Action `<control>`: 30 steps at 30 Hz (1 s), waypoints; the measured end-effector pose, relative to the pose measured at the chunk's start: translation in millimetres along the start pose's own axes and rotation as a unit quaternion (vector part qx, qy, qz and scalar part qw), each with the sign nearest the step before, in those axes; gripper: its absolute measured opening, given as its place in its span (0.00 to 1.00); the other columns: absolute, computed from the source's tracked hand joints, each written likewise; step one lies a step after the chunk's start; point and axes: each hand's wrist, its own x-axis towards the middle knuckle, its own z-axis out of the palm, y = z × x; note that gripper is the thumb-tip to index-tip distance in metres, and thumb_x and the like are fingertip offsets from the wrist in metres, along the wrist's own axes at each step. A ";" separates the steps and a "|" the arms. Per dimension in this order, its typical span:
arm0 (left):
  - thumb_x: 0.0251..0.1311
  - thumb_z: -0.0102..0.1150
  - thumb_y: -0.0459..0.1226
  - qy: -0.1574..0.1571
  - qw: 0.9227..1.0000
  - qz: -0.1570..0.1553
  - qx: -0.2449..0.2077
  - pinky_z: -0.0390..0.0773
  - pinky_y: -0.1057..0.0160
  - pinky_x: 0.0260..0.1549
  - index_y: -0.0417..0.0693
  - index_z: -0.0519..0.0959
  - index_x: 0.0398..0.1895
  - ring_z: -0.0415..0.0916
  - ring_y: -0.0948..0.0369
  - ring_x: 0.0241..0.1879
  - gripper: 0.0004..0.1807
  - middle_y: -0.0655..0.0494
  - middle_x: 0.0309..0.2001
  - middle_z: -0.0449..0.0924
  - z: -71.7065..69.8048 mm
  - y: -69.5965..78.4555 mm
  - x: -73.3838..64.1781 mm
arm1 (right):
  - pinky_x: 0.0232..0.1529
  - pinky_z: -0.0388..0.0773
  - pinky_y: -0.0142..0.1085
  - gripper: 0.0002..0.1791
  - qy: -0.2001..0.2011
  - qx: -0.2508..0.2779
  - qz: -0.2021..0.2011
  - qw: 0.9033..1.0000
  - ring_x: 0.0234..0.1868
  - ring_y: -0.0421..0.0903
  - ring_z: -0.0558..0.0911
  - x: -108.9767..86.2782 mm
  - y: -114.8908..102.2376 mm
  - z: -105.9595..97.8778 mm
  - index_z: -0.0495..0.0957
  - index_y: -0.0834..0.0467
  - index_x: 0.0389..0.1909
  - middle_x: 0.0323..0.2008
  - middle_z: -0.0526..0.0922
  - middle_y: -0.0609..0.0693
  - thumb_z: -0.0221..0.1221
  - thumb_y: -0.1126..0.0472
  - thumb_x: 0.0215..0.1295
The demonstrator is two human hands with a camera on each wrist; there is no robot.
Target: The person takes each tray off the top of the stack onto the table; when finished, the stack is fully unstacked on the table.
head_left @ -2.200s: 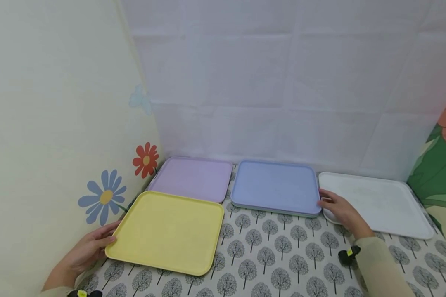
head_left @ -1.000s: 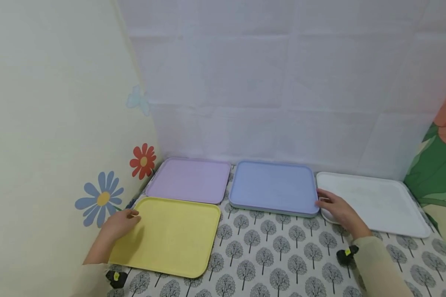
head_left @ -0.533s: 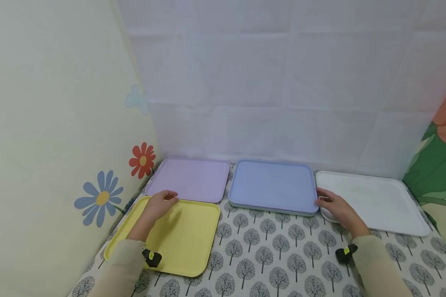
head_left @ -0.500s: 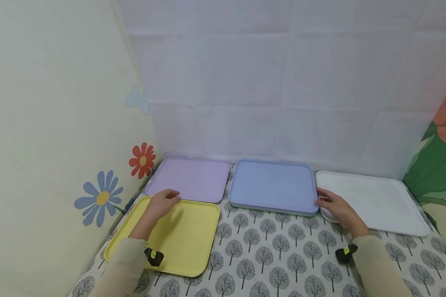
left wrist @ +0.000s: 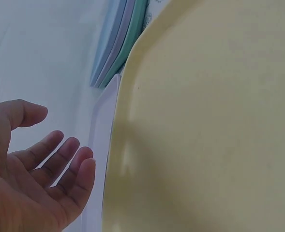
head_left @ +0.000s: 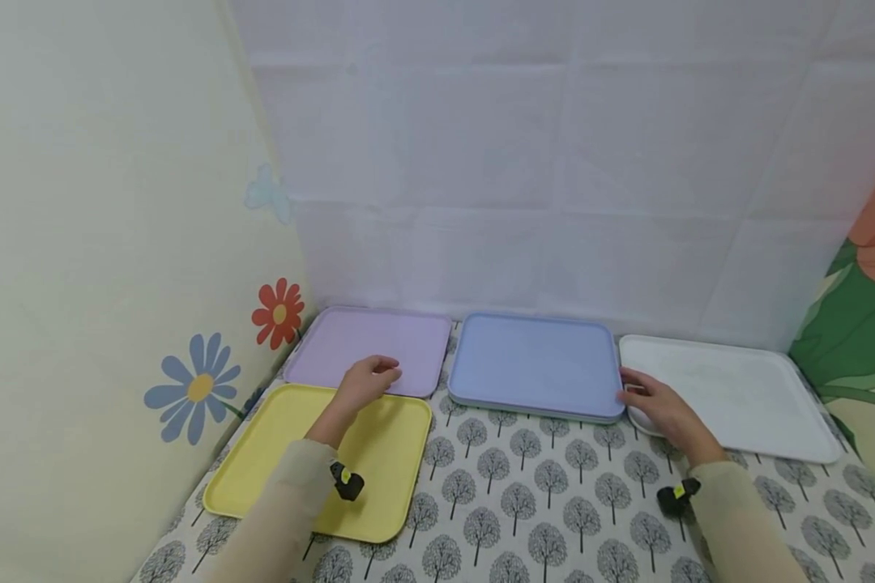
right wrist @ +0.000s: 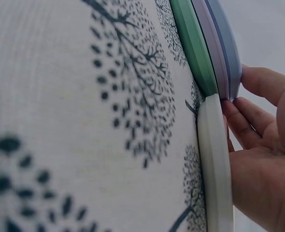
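My left hand (head_left: pixel 367 380) hovers over the front edge of a lavender tray (head_left: pixel 357 340), its forearm reaching across the yellow tray (head_left: pixel 372 478). In the left wrist view the fingers (left wrist: pixel 67 166) are loosely bent, with nothing in them. My right hand (head_left: pixel 659 405) holds the right edge of a blue tray (head_left: pixel 535 364), thumb and fingertips at its rim. This blue tray tops a stack. The right wrist view shows a purple tray (right wrist: pixel 211 36) and a green tray (right wrist: pixel 195 53) beneath it.
A white tray (head_left: pixel 744 397) lies at the right, partly behind my right hand. A tree-print cloth (head_left: pixel 525 502) covers the table. A pale curtain (head_left: pixel 518 162) hangs behind the trays, and a flower-painted wall (head_left: pixel 117 243) borders the left side.
The left hand has let go of the yellow tray's left edge and moved right and forward over it to the lavender tray. The yellow tray now lies flat. The right hand has stayed put.
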 end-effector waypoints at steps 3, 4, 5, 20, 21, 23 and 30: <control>0.72 0.55 0.42 -0.005 1.000 0.001 -0.014 0.82 0.53 0.49 0.39 0.76 0.62 0.79 0.47 0.53 0.22 0.39 0.59 0.77 8.6 4.7 5.9 | 0.74 0.45 0.65 0.43 0.000 0.003 -0.001 1.000 0.76 0.68 0.53 0.1 0.3 -0.1 0.49 0.61 0.80 0.75 0.56 0.69 0.57 0.48 0.75; 0.71 0.56 0.42 -0.007 1.000 0.002 -0.020 0.82 0.53 0.50 0.39 0.76 0.63 0.78 0.47 0.53 0.22 0.40 0.59 0.77 11.2 6.5 7.9 | 0.74 0.45 0.65 0.43 -0.001 0.003 -0.002 1.000 0.76 0.68 0.53 0.3 0.5 -0.1 0.49 0.61 0.80 0.75 0.56 0.69 0.57 0.48 0.75; 0.71 0.56 0.42 -0.009 1.000 0.003 -0.025 0.82 0.53 0.49 0.39 0.76 0.63 0.78 0.47 0.53 0.22 0.40 0.59 0.77 13.8 8.0 9.9 | 0.74 0.45 0.65 0.43 -0.001 0.004 -0.002 1.000 0.76 0.68 0.53 0.3 0.5 -0.2 0.49 0.61 0.80 0.75 0.56 0.69 0.57 0.48 0.75; 0.70 0.58 0.43 -0.034 0.997 0.010 -0.069 0.84 0.57 0.44 0.40 0.77 0.62 0.80 0.50 0.48 0.22 0.41 0.55 0.80 44.8 26.5 35.6 | 0.74 0.44 0.65 0.44 0.001 0.007 0.004 1.000 0.77 0.68 0.53 3.1 1.0 -0.5 0.48 0.60 0.80 0.76 0.55 0.68 0.58 0.47 0.74; 0.70 0.58 0.43 -0.035 0.997 0.011 -0.070 0.84 0.58 0.43 0.40 0.77 0.62 0.80 0.50 0.48 0.22 0.41 0.55 0.80 46.6 27.1 37.1 | 0.74 0.44 0.65 0.44 0.002 0.005 0.005 1.000 0.76 0.68 0.53 3.1 0.8 -0.6 0.48 0.60 0.80 0.76 0.55 0.69 0.58 0.46 0.74; 0.69 0.58 0.42 -0.037 0.996 0.011 -0.074 0.84 0.58 0.42 0.39 0.77 0.62 0.80 0.50 0.47 0.22 0.41 0.54 0.80 50.4 27.8 40.0 | 0.74 0.44 0.65 0.45 0.003 0.005 0.009 1.000 0.77 0.68 0.53 3.4 0.8 -0.4 0.48 0.59 0.80 0.76 0.55 0.68 0.58 0.46 0.74; 0.68 0.59 0.41 -0.042 0.997 0.008 -0.067 0.84 0.59 0.42 0.39 0.77 0.62 0.79 0.52 0.46 0.23 0.42 0.54 0.79 63.6 26.9 48.4 | 0.74 0.43 0.66 0.45 0.002 0.008 0.015 1.000 0.77 0.68 0.52 2.2 1.7 0.4 0.48 0.59 0.81 0.76 0.55 0.68 0.58 0.46 0.74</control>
